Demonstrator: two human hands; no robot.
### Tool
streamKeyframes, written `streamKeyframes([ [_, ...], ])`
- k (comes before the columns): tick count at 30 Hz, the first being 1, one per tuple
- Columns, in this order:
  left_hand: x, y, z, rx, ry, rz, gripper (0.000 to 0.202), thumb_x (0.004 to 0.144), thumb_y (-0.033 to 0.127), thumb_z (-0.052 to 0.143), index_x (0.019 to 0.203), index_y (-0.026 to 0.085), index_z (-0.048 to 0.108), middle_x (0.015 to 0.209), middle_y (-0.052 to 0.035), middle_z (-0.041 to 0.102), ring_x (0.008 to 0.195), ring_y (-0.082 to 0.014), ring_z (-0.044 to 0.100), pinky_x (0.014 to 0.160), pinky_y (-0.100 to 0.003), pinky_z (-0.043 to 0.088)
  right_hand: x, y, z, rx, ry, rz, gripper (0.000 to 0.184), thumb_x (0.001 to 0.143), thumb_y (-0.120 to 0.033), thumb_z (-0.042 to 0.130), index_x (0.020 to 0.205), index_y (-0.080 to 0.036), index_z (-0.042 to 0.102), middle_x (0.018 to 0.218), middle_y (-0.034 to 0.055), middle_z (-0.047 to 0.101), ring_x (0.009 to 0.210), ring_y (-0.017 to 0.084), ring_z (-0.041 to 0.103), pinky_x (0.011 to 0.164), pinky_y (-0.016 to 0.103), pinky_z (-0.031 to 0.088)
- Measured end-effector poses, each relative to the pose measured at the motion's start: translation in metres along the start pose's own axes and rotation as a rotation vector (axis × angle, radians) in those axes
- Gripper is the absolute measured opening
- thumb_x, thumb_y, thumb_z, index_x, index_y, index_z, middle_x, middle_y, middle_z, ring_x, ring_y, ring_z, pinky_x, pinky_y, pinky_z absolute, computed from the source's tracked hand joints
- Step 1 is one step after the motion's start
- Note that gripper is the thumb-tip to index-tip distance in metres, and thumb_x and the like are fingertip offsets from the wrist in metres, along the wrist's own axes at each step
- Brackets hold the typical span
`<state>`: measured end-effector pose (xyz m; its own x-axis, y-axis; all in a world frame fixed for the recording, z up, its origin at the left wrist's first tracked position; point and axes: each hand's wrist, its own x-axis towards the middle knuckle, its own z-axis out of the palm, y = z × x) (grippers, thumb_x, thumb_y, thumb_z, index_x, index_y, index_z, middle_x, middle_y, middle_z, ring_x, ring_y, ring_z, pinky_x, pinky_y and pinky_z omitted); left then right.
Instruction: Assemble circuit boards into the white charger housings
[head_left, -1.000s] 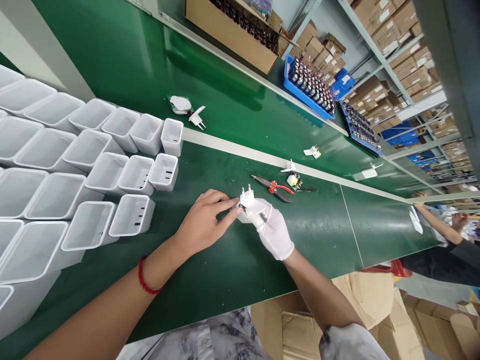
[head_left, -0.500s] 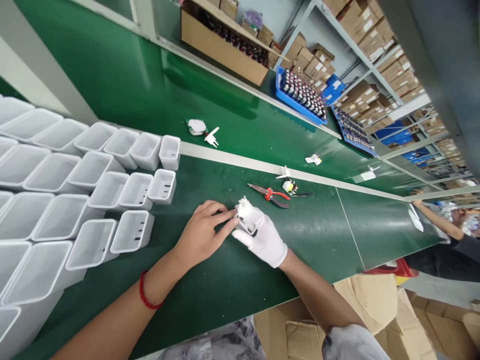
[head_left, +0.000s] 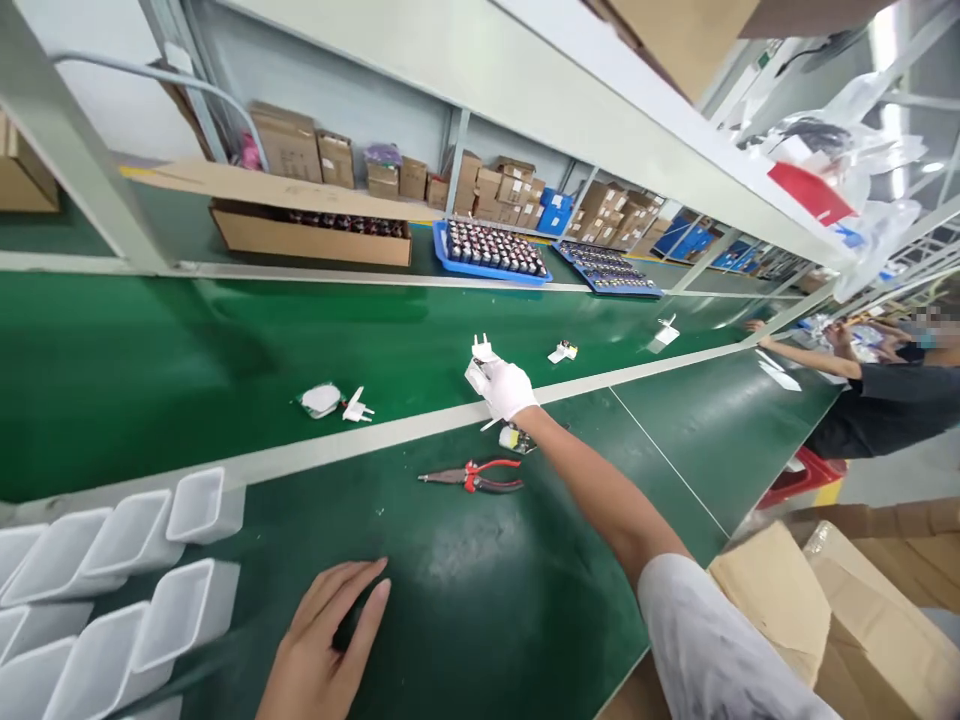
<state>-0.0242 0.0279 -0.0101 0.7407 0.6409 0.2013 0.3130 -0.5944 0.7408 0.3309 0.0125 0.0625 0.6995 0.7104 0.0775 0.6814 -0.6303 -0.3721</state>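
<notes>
My right hand, in a white glove, reaches over the green conveyor strip and is closed round a white plastic housing. A white plug piece with prongs shows at its top. Below that wrist, a small circuit board with a yellow-marked part lies partly hidden by the arm. Red-and-black pliers rest on the near green table. My bare left hand hovers low over the table at the bottom, thumb and fingers apart, holding nothing.
White open bins stand in rows at the left. Along the strip lie a white part with a board, a plug piece and more small parts. Blue trays sit behind. A co-worker is at the far right.
My right hand has moved forward from the table to over the strip, carrying the white housing. The left hand has let go of it and drawn back. The view has turned and lifted.
</notes>
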Motion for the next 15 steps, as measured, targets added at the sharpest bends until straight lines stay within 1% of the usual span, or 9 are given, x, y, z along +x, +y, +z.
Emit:
streamKeyframes([
  [2, 0.015, 0.005, -0.006, 0.053, 0.014, -0.017, 0.023, 0.092, 0.041, 0.052, 0.107, 0.035, 0.067, 0.111, -0.0024, 0.069, 0.093, -0.0227, 0.071, 0.056, -0.026, 0.061, 0.023, 0.016, 0.004, 0.005, -0.031, 0.015, 0.039, 0.088, -0.044, 0.059, 0.117, -0.018, 0.067, 0.096, 0.011, 0.075, 0.091, 0.027, 0.07, 0.08, 0.031, 0.05],
  [3, 0.027, 0.008, -0.009, 0.095, 0.027, -0.002, 0.024, 0.092, 0.041, 0.051, 0.11, 0.035, 0.065, 0.113, -0.0032, 0.068, 0.095, -0.0235, 0.07, 0.058, -0.027, 0.061, 0.031, 0.026, 0.003, 0.014, -0.048, 0.013, 0.04, 0.085, -0.046, 0.063, 0.115, -0.019, 0.068, 0.095, 0.0091, 0.076, 0.089, 0.026, 0.071, 0.078, 0.029, 0.05],
  [5, 0.059, 0.014, -0.015, 0.205, 0.111, 0.083, 0.031, 0.092, 0.041, 0.048, 0.119, 0.032, 0.06, 0.117, -0.0076, 0.064, 0.103, -0.0295, 0.067, 0.078, -0.041, 0.062, 0.041, 0.051, -0.006, 0.038, -0.056, 0.006, 0.042, 0.082, -0.052, 0.066, 0.112, -0.022, 0.07, 0.095, 0.0044, 0.076, 0.089, 0.023, 0.071, 0.078, 0.026, 0.05],
  [6, 0.077, 0.016, -0.016, 0.271, 0.133, 0.127, 0.037, 0.092, 0.041, 0.047, 0.127, 0.03, 0.055, 0.122, -0.0106, 0.061, 0.11, -0.0346, 0.063, 0.089, -0.051, 0.058, 0.044, 0.067, -0.015, 0.047, -0.036, 0.013, 0.042, 0.084, -0.054, 0.063, 0.112, -0.023, 0.07, 0.098, 0.0031, 0.076, 0.092, 0.022, 0.071, 0.081, 0.025, 0.05],
  [8, 0.115, 0.015, -0.016, 0.406, 0.182, 0.176, 0.053, 0.092, 0.04, 0.047, 0.143, 0.03, 0.04, 0.139, -0.015, 0.05, 0.126, -0.0451, 0.05, 0.1, -0.066, 0.045, 0.051, 0.107, -0.038, 0.046, 0.052, 0.066, 0.046, 0.094, -0.054, 0.046, 0.121, -0.022, 0.066, 0.108, 0.0043, 0.075, 0.101, 0.019, 0.068, 0.09, 0.025, 0.048],
  [9, 0.132, 0.011, -0.015, 0.46, 0.201, 0.165, 0.062, 0.091, 0.04, 0.049, 0.149, 0.034, 0.029, 0.149, -0.0137, 0.04, 0.134, -0.0487, 0.04, 0.104, -0.07, 0.039, 0.055, 0.13, -0.049, 0.035, 0.108, 0.114, 0.049, 0.099, -0.049, 0.035, 0.128, -0.02, 0.061, 0.112, 0.0069, 0.073, 0.106, 0.019, 0.067, 0.095, 0.027, 0.047],
  [11, 0.161, -0.003, -0.009, 0.516, 0.215, 0.082, 0.078, 0.089, 0.04, 0.053, 0.152, 0.045, 0.007, 0.162, -0.0027, 0.018, 0.142, -0.0502, 0.025, 0.109, -0.072, 0.032, 0.063, 0.178, -0.069, -0.004, 0.196, 0.223, 0.052, 0.101, -0.036, 0.025, 0.141, -0.013, 0.049, 0.121, 0.0134, 0.069, 0.113, 0.022, 0.063, 0.1, 0.034, 0.045],
  [13, 0.182, -0.023, -0.003, 0.525, 0.163, -0.011, 0.086, 0.087, 0.044, 0.056, 0.147, 0.056, -0.005, 0.164, 0.0094, 0.003, 0.143, -0.0509, 0.019, 0.109, -0.073, 0.031, 0.073, 0.222, -0.08, -0.052, 0.228, 0.311, 0.053, 0.096, -0.026, 0.035, 0.146, -0.009, 0.042, 0.134, 0.019, 0.059, 0.124, 0.029, 0.056, 0.104, 0.041, 0.042],
  [15, 0.199, -0.046, 0.004, 0.507, 0.093, -0.074, 0.084, 0.085, 0.049, 0.057, 0.143, 0.062, -0.003, 0.163, 0.0151, 0.003, 0.142, -0.0507, 0.023, 0.107, -0.072, 0.034, 0.086, 0.257, -0.079, -0.09, 0.206, 0.356, 0.063, 0.084, -0.019, 0.052, 0.146, -0.011, 0.043, 0.148, 0.0198, 0.045, 0.134, 0.035, 0.044, 0.108, 0.046, 0.038],
])
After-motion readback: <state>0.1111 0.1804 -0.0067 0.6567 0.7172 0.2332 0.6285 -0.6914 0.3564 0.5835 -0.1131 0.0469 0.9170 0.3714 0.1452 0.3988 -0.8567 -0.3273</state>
